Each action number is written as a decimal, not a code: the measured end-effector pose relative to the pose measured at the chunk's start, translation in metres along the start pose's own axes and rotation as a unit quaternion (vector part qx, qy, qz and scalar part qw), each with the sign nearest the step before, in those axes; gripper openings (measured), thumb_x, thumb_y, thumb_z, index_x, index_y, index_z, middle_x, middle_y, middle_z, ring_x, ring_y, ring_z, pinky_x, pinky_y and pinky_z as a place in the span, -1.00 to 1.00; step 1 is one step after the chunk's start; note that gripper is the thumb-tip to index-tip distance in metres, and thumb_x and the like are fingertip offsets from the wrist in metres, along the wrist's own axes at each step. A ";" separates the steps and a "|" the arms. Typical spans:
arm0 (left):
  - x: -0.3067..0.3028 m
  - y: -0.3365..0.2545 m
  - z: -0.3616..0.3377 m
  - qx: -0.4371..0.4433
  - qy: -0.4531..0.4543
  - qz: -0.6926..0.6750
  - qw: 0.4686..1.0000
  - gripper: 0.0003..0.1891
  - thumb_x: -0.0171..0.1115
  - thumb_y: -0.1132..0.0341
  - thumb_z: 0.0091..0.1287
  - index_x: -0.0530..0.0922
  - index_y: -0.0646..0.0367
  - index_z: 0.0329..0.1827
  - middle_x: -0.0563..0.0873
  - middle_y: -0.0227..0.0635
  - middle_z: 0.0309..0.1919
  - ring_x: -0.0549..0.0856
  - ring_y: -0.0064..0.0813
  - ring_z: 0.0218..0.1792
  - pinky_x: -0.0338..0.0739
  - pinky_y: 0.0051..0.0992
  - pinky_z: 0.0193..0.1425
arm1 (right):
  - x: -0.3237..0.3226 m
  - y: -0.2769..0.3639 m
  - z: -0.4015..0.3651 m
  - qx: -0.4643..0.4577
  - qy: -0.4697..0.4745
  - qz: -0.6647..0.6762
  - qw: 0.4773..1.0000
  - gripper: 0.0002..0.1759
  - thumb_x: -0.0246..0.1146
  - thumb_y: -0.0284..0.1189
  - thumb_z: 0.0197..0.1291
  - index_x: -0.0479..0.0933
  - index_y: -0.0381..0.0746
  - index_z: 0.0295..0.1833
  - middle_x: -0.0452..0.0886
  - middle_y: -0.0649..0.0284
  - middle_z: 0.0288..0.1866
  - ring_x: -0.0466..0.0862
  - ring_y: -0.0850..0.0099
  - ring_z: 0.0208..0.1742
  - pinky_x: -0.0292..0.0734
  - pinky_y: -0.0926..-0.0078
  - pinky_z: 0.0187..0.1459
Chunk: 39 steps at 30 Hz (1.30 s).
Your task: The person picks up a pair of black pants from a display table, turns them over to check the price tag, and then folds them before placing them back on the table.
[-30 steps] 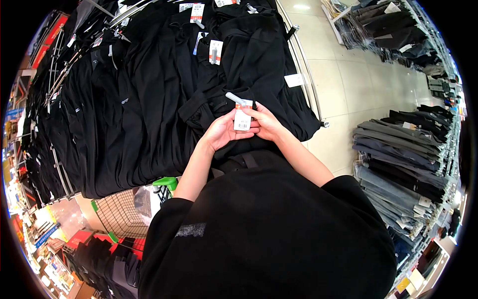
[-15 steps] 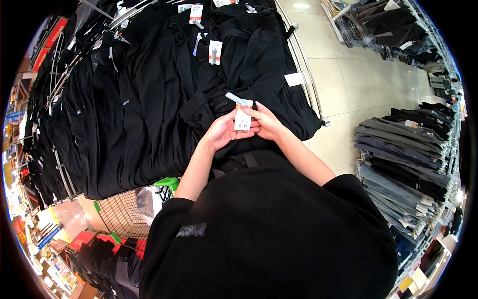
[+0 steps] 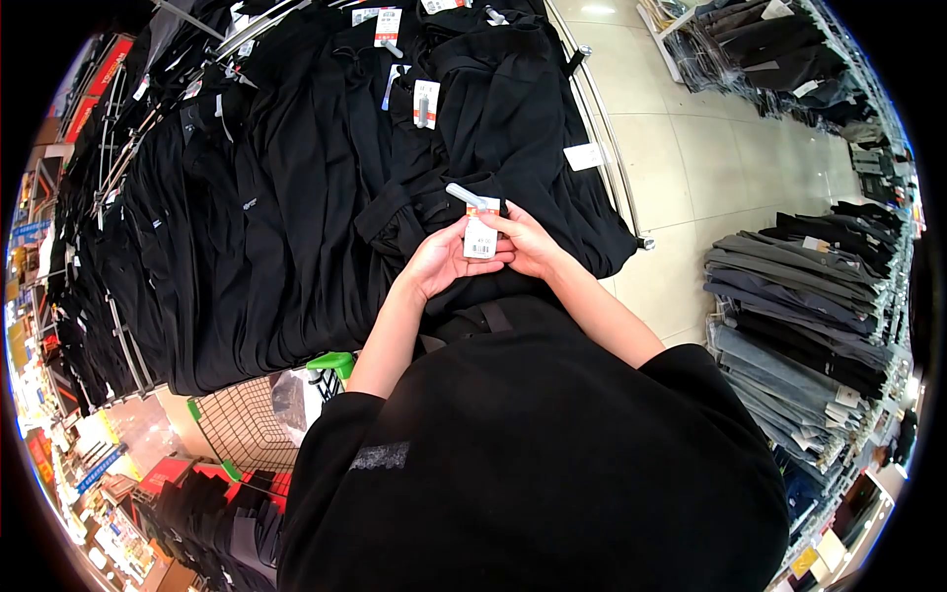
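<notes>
Between my two hands is a white price tag [image 3: 480, 240] with a barcode and a red-orange top band. A grey plastic security tag [image 3: 466, 195] sticks up at its upper edge. My left hand [image 3: 441, 259] has its thumb and fingers closed on the price tag's left side, fingers curled behind it. On the other side, my right hand [image 3: 528, 244] pinches it with the thumb across its front. Black trousers [image 3: 419, 205] with a waistband lie just behind the tag, among many other dark garments on the rack.
Black trousers [image 3: 306, 197] cover the display to the left, edged by a metal rail [image 3: 614, 168]. Folded trousers [image 3: 789, 266] are stacked on shelves at the right. A wire shopping cart [image 3: 252, 424] with green parts stands at lower left. Another tag [image 3: 426, 106] hangs ahead.
</notes>
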State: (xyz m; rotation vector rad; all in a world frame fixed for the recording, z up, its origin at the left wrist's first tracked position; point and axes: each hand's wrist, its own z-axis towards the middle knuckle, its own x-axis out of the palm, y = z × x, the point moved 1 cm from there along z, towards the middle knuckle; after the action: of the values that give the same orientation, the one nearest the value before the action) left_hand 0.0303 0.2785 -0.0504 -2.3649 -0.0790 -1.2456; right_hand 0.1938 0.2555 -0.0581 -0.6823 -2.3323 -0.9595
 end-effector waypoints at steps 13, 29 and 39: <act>-0.001 0.000 0.000 -0.001 -0.001 0.002 1.000 -0.43 -0.25 -0.02 0.58 0.31 0.32 0.37 0.61 0.11 0.13 0.66 -0.01 0.12 0.58 -0.18 0.24 | 0.000 0.001 -0.001 0.003 -0.005 -0.005 1.000 -0.77 0.27 -0.42 0.33 0.48 -0.18 0.05 0.67 0.24 -0.09 0.74 0.40 -0.14 0.71 0.43 -0.18; -0.009 0.003 0.001 -0.006 0.016 -0.029 0.999 -0.47 -0.19 0.20 0.48 0.26 0.47 0.36 0.57 0.24 0.15 0.61 0.05 0.18 0.48 -0.13 0.36 | -0.004 -0.002 0.002 0.001 -0.006 -0.004 1.000 -0.76 0.26 -0.45 0.33 0.47 -0.20 0.07 0.66 0.22 -0.07 0.73 0.39 -0.10 0.70 0.42 -0.14; -0.007 0.002 0.000 0.007 0.011 -0.009 1.000 -0.51 -0.16 0.27 0.46 0.30 0.46 0.34 0.59 0.21 0.14 0.63 0.03 0.16 0.51 -0.13 0.33 | -0.005 -0.003 0.003 0.000 -0.002 0.003 1.000 -0.73 0.27 -0.45 0.32 0.45 -0.21 0.08 0.65 0.20 -0.06 0.73 0.38 -0.10 0.70 0.43 -0.15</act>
State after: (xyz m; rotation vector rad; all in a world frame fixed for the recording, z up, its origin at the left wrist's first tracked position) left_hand 0.0262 0.2775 -0.0570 -2.3422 -0.1015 -1.2760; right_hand 0.1948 0.2552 -0.0643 -0.6911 -2.3327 -0.9578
